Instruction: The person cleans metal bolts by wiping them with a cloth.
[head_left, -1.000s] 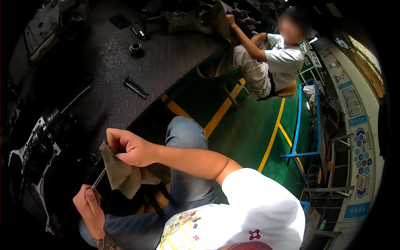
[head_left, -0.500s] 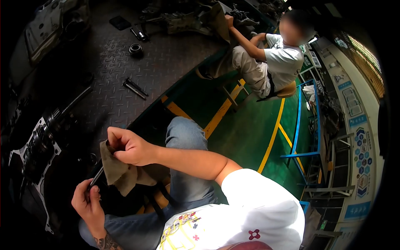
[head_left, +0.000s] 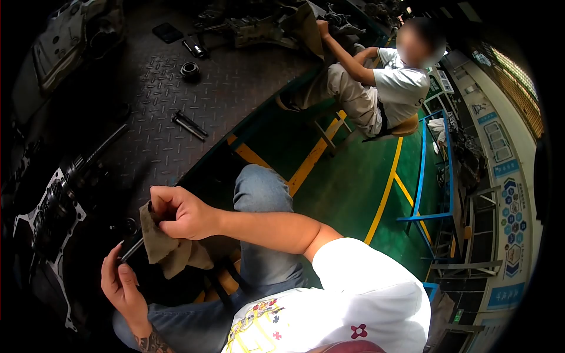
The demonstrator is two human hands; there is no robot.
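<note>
Pinched in my right hand (head_left: 183,213) is a worn, grey-brown cloth (head_left: 168,250), its lower part hanging loose. A slim dark metal rod (head_left: 133,249) runs from under the cloth down to my left hand (head_left: 125,288). The thumb and fingers of that hand hold the rod's lower end, with the other fingers stretched upward. The rod's upper end is hidden by the cloth and my right hand. To the left, a gear assembly (head_left: 56,206) sits in a light metal housing edge.
On the dark tread-plate table (head_left: 159,100) lie two bolts (head_left: 189,125), a metal ring (head_left: 189,70), a small cylindrical part (head_left: 195,48) and a black phone-like slab (head_left: 168,32). A large casing (head_left: 56,44) stands far left. A seated co-worker (head_left: 388,88) holds a cloth at the table's far end.
My right hand and the cloth have shifted slightly down and left. My left hand's fingers have opened a little around the rod, showing more of its lower end.
</note>
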